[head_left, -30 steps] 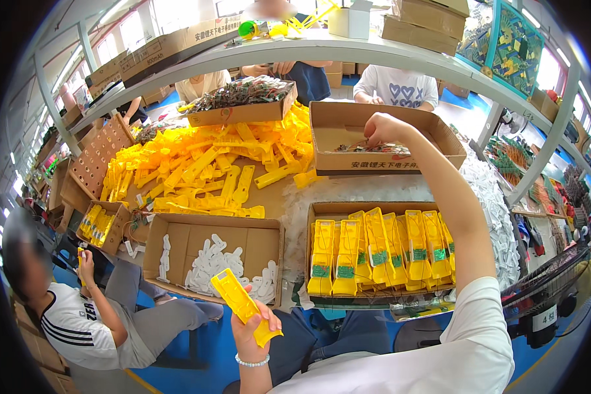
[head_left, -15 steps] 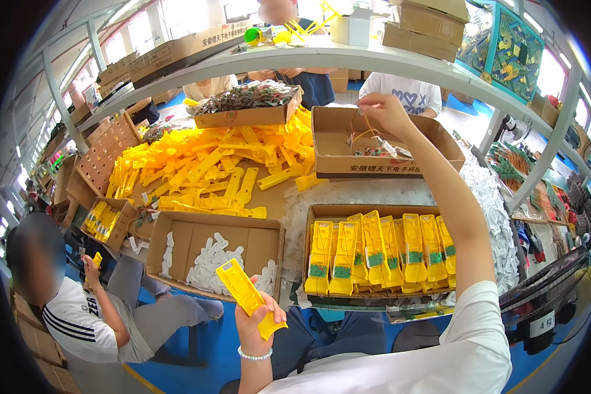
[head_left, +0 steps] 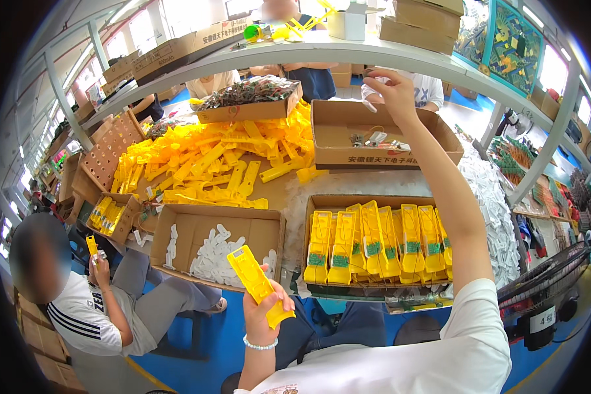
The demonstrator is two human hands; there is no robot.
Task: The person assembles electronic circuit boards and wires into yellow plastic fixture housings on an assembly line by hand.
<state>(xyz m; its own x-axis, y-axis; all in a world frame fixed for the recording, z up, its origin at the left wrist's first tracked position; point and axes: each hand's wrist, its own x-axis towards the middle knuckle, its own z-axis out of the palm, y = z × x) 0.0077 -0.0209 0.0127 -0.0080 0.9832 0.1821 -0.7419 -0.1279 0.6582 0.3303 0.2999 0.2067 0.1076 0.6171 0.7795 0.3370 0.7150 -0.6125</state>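
Note:
My left hand grips a yellow plastic casing, a long shallow shell tilted up with its hollow side in view. It is held in front of a cardboard tray of small white plastic parts. My right arm reaches far forward. Above an open cardboard box, my right hand is raised with its fingers pinched together; what they hold is too small to make out. Inside that box lie a few small wired parts. Below my right forearm, a tray holds several yellow casings with green circuit boards, standing in rows.
A large heap of yellow casings covers the back left, with a box of wired parts beyond it. White pieces pile up on the right, near a black fan. A co-worker sits at left; a shelf spans overhead.
My right hand has risen slightly away from the box, and the wires there have shifted lower. My left hand still holds the yellow casing, moved slightly to the right and turned more upright.

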